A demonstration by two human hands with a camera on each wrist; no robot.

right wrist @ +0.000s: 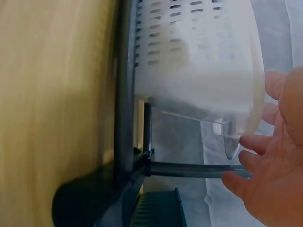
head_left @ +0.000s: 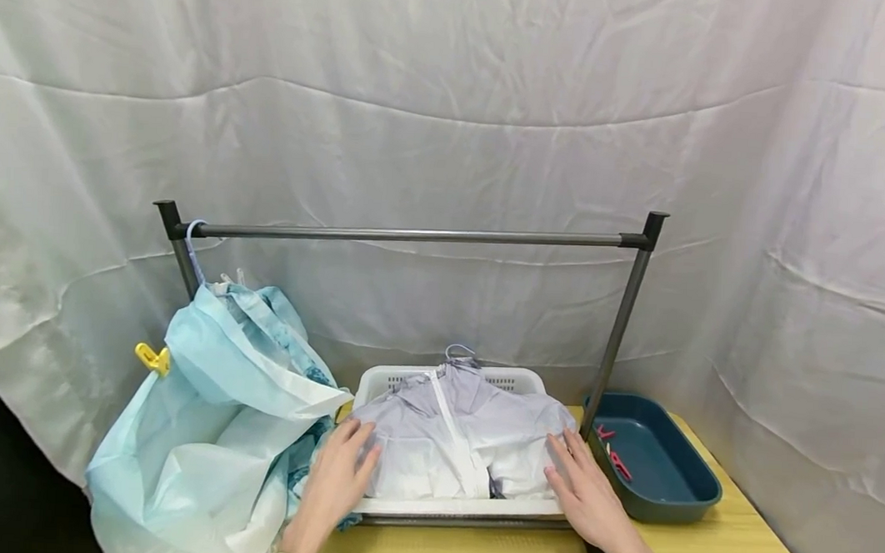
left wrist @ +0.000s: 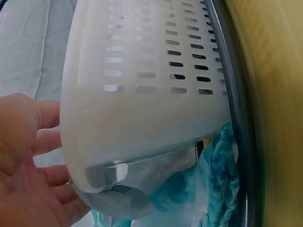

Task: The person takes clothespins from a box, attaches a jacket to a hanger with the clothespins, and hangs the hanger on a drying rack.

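Observation:
A pale lilac garment (head_left: 457,436) on a hanger lies spread in a white slotted basket (head_left: 468,505) on the yellow table. My left hand (head_left: 338,471) rests flat on the garment's left sleeve, fingers straight. My right hand (head_left: 582,484) lies with straight fingers on its right sleeve at the basket's corner. The left wrist view shows the basket's wall (left wrist: 142,75) with my left hand (left wrist: 33,175) beside it. In the right wrist view the basket (right wrist: 199,61) sits over the rack's base bar (right wrist: 125,90), my right hand (right wrist: 270,161) at its rim.
A dark metal clothes rack (head_left: 414,236) spans the table; a light blue gown (head_left: 216,432) with a yellow clip (head_left: 153,358) hangs at its left end. A dark teal tray (head_left: 658,467) with pink pegs (head_left: 613,457) sits to the right. White cloth drapes behind.

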